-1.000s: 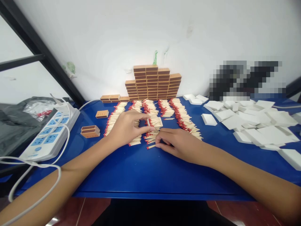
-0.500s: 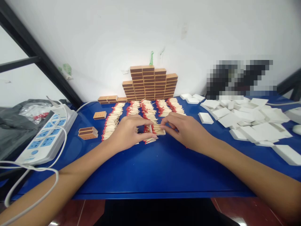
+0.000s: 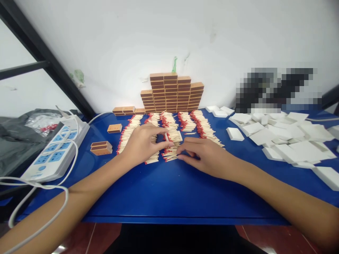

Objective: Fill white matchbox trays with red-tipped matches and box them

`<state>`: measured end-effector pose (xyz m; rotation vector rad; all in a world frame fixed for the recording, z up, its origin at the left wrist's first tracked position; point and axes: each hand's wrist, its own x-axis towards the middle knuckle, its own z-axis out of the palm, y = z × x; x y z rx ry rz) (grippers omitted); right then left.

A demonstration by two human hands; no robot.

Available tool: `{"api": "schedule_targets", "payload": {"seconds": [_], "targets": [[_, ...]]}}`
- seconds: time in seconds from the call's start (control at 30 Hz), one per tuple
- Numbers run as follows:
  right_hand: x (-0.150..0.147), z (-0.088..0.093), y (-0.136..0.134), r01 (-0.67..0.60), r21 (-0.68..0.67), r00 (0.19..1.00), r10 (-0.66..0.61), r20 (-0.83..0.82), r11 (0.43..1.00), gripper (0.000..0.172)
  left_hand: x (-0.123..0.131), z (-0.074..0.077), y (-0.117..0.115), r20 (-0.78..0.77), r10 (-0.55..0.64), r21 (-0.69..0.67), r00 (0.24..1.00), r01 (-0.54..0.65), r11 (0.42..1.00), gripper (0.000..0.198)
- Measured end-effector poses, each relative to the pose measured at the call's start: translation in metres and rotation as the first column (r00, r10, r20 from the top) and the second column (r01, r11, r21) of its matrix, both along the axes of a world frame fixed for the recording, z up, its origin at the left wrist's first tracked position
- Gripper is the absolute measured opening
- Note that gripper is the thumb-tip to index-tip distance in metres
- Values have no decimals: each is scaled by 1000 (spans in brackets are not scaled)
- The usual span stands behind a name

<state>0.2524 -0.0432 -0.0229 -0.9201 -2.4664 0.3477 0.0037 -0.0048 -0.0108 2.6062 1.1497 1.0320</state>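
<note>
My left hand [image 3: 143, 144] pinches a small white matchbox tray [image 3: 166, 136] by its left end, between thumb and fingers. Red-tipped matches [image 3: 173, 136] lie in the tray, whose far right corner shows past them. My right hand [image 3: 205, 155] is closed, its thumb and fingertips on the stick ends of loose matches [image 3: 170, 153] just in front of the tray. How many it grips is hidden. On both sides of the tray, more matches lie in rows [image 3: 129, 132], heads mostly to the left.
Brown matchboxes [image 3: 171, 93] stand stacked against the wall. Other matchboxes [image 3: 101, 148] lie on the left. White trays [image 3: 278, 135] are heaped on the right of the blue table [image 3: 169, 190]. A white power strip [image 3: 57, 151] with a looped cable [image 3: 66, 197] is at the left.
My right hand has left the tray's right end and come down to the loose matches in front. The tray has shifted slightly up and left in my left hand.
</note>
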Motion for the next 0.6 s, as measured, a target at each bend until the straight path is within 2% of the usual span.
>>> {"api": "schedule_targets", "payload": {"seconds": [0.13,0.3,0.6], "targets": [[-3,-6,-1,-5,-67,999,8,43,998,13,-1,0,0,-13,-3,1,1000,3,1000,41],[0,-2,1,54,-42,996,-51,76,998,11,-1,0,0,-16,-8,-2,1000,8,1000,38],[1,-3,3,32,-105,991,-18,131,994,14,-1,1,1,-40,-25,21,999,26,999,39]]}}
